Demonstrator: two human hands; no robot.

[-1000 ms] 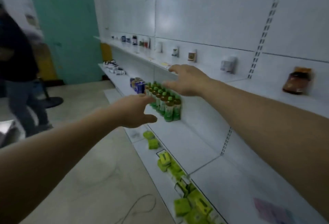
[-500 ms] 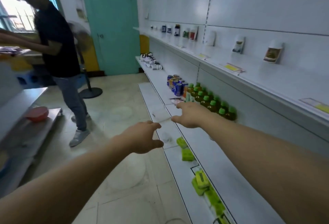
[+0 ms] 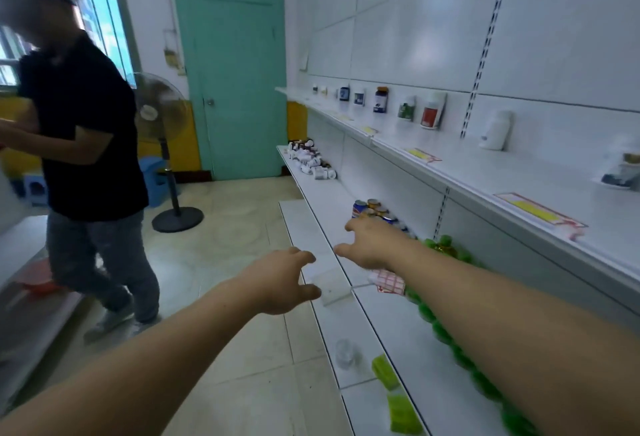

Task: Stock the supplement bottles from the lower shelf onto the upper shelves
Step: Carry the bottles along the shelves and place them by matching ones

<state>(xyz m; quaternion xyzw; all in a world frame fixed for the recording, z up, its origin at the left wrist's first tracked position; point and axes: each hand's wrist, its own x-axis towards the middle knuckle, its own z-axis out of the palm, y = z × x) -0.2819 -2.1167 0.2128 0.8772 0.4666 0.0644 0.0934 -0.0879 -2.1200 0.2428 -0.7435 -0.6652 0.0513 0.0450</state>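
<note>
Now both hands, left hand [image 3: 277, 280] and right hand [image 3: 372, 245], reach forward empty, fingers spread

Two hands [image 3: 277, 283], perhaps eight upright bottles [image 3: 381, 100]

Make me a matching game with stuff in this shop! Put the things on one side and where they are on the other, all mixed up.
Things:
1. heap of small white bottles
2. drink cans
3. standing fan
4. yellow price tags

Places:
A. on the floor by the teal door
B. far end of the middle shelf
C. front edge of the upper shelf
D. just beyond the right hand

Pairs: 1-B, 2-D, 3-A, 4-C
</note>
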